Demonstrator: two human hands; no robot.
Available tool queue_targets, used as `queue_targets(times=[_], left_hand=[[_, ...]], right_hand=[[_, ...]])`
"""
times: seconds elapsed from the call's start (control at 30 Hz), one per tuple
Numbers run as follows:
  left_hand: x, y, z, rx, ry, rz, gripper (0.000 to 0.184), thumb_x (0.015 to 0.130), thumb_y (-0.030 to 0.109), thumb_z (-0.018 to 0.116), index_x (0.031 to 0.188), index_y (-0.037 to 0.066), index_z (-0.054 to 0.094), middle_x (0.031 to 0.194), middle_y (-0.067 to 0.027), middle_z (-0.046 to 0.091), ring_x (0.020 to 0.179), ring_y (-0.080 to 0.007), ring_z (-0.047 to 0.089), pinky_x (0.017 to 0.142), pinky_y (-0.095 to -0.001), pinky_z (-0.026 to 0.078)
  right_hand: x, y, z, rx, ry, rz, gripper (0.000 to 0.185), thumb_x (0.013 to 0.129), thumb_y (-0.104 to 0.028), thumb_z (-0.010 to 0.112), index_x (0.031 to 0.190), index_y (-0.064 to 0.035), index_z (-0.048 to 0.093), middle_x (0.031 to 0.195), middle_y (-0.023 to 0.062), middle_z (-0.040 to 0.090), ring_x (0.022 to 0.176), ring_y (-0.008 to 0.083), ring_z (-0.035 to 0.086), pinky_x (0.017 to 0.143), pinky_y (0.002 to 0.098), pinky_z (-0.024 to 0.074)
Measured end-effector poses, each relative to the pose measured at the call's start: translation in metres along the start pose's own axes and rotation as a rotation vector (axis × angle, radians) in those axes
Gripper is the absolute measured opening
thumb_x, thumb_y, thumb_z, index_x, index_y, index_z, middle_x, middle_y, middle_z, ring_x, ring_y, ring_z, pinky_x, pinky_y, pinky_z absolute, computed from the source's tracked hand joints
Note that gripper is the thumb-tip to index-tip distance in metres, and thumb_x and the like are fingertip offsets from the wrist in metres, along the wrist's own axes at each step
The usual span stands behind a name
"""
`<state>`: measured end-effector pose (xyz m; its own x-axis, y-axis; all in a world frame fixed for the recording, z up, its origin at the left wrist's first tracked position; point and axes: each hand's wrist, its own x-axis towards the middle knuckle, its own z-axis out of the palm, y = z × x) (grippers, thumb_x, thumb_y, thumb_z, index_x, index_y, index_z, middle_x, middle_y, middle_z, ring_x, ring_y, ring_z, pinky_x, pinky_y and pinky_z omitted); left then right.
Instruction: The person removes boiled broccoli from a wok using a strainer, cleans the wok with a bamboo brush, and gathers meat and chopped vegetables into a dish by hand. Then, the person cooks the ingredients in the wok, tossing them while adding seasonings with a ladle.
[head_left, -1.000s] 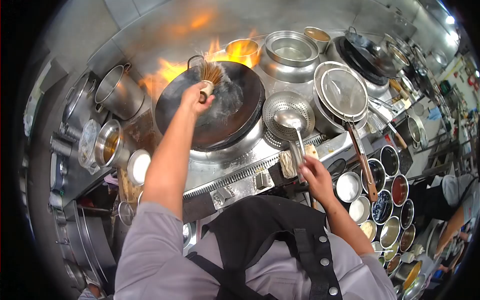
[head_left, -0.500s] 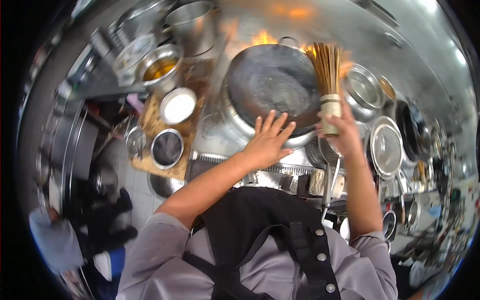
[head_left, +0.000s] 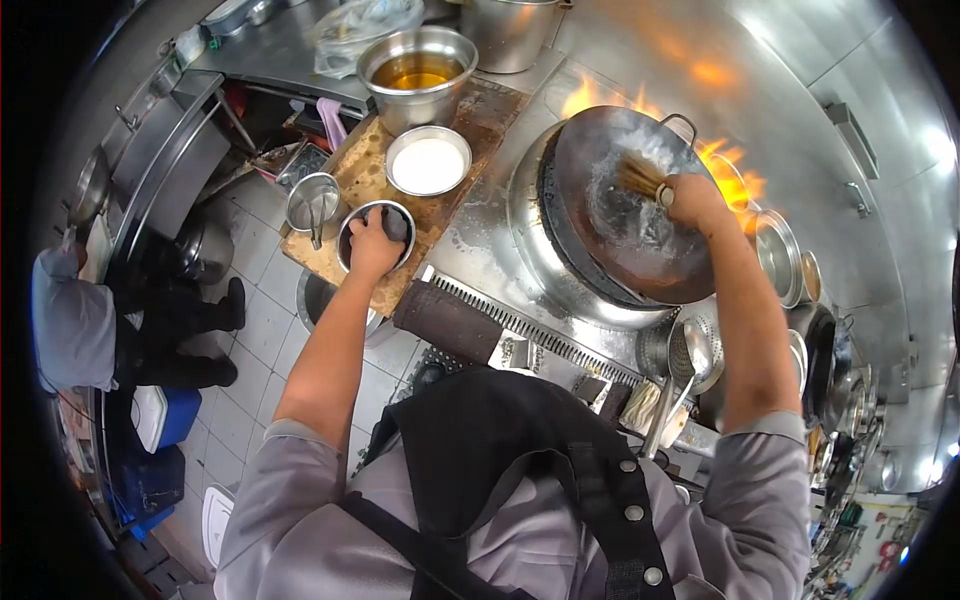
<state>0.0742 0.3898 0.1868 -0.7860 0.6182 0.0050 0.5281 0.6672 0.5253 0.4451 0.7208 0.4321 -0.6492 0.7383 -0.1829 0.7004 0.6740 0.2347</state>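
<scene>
In my right hand (head_left: pixel 690 200) is a bamboo wok brush (head_left: pixel 643 177), its bristles down inside the large wok (head_left: pixel 640 265). Frothy water (head_left: pixel 625 215) swirls around the bristles. The wok sits tilted over the burner ring (head_left: pixel 530 205). To the left, my left hand (head_left: pixel 370 247) reaches into a small metal bowl (head_left: pixel 349 222). Its fingers are closed on a dark, cloth-like lump (head_left: pixel 395 224), partly hidden by the hand. The bowl stands on a wooden board (head_left: pixel 440 215).
Flames (head_left: pixel 735 180) rise behind the wok. On the board are a bowl of white powder (head_left: pixel 430 163) and a pot of amber liquid (head_left: pixel 418 75). A ladle (head_left: pixel 697 350) lies at the front right. Another person (head_left: pixel 85 320) is at far left.
My left hand has moved from the wok's near edge into the small bowl. My right hand has brought the upright brush down into the wok. The view has shifted, and the wok now tilts.
</scene>
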Motion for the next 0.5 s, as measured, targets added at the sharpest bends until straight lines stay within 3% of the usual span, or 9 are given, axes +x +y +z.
queue_targets(times=[0.03,0.1,0.2,0.23,0.3,0.33,0.4,0.43,0.5], left_hand=[[0.004,-0.003,-0.001,-0.066,-0.016,-0.038,0.084,0.074,0.023,0.079,0.148,0.013,0.04,0.138,-0.0283,0.046,0.117,-0.0499,0.054,0.102,-0.0524,0.047],[0.011,-0.009,-0.006,-0.141,-0.025,-0.084,0.083,0.073,0.018,0.079,0.147,0.01,0.041,0.135,-0.026,0.05,0.114,-0.0467,0.058,0.101,-0.05,0.048],[-0.001,0.002,-0.032,-1.277,-0.075,-0.261,0.072,0.074,0.01,0.073,0.141,0.003,0.046,0.126,-0.0177,0.059,0.111,-0.0347,0.061,0.096,-0.0458,0.051],[-0.01,-0.005,-0.038,-1.279,-0.082,-0.262,0.072,0.074,0.01,0.073,0.141,0.003,0.046,0.126,-0.0177,0.059,0.111,-0.0347,0.061,0.096,-0.0458,0.051],[-0.025,-0.019,-0.052,-1.895,-0.341,-0.356,0.071,0.078,0.019,0.073,0.142,0.005,0.046,0.128,-0.0215,0.058,0.116,-0.0388,0.06,0.096,-0.0519,0.052],[-0.04,-0.019,-0.057,-1.898,-0.348,-0.356,0.071,0.078,0.019,0.073,0.142,0.005,0.046,0.128,-0.0215,0.058,0.116,-0.0388,0.06,0.096,-0.0519,0.052],[-0.079,0.007,-0.085,-2.252,-0.604,-0.313,0.077,0.082,0.033,0.074,0.146,0.006,0.042,0.132,-0.026,0.054,0.12,-0.0443,0.058,0.1,-0.0599,0.051],[-0.092,0.015,-0.09,-2.257,-0.603,-0.312,0.077,0.082,0.033,0.074,0.146,0.006,0.042,0.132,-0.026,0.054,0.12,-0.0443,0.058,0.1,-0.0599,0.051],[-0.118,0.027,-0.092,-2.235,-0.865,-0.215,0.083,0.084,0.037,0.077,0.15,0.006,0.037,0.136,-0.0292,0.049,0.121,-0.0481,0.057,0.102,-0.0599,0.052]], right_hand=[[-0.006,-0.01,-0.011,-0.001,-0.004,0.0,0.033,0.073,-0.018,0.072,0.106,-0.0102,0.074,0.105,0.0182,0.073,0.102,0.0353,0.07,0.089,0.0461,0.0559],[-0.033,-0.041,-0.048,-0.229,-0.26,-0.194,0.03,0.073,-0.016,0.069,0.102,-0.0094,0.075,0.105,0.0184,0.073,0.102,0.0361,0.069,0.09,0.0457,0.0559],[-0.008,-0.023,-0.034,-0.085,-0.179,-0.058,0.03,0.073,-0.013,0.067,0.102,-0.0094,0.077,0.105,0.0187,0.073,0.1,0.0359,0.07,0.09,0.0454,0.0555],[0.006,-0.007,-0.018,-0.021,-0.114,0.043,0.031,0.073,-0.012,0.067,0.103,-0.0095,0.076,0.105,0.0188,0.073,0.099,0.0357,0.07,0.09,0.0455,0.0554],[0.017,0.003,-0.007,0.071,0.027,0.136,0.033,0.071,-0.014,0.069,0.104,-0.0117,0.076,0.102,0.018,0.074,0.096,0.036,0.071,0.089,0.0458,0.0553],[0.017,0.001,-0.009,0.064,-0.006,0.03,0.035,0.07,-0.015,0.071,0.105,-0.0123,0.076,0.101,0.0176,0.074,0.096,0.0363,0.071,0.087,0.0457,0.0555],[-0.001,-0.029,-0.036,0.041,-0.102,-0.132,0.041,0.066,-0.019,0.078,0.106,-0.0131,0.076,0.099,0.0165,0.074,0.095,0.0362,0.071,0.085,0.0452,0.0564],[-0.013,-0.044,-0.054,0.036,-0.102,-0.132,0.041,0.066,-0.019,0.078,0.106,-0.0131,0.076,0.099,0.0165,0.074,0.095,0.0362,0.071,0.085,0.0452,0.0564],[-0.028,-0.062,-0.07,0.128,-0.216,-0.091,0.042,0.065,-0.019,0.079,0.107,-0.0114,0.075,0.098,0.0169,0.074,0.095,0.0359,0.071,0.082,0.0448,0.0569]])
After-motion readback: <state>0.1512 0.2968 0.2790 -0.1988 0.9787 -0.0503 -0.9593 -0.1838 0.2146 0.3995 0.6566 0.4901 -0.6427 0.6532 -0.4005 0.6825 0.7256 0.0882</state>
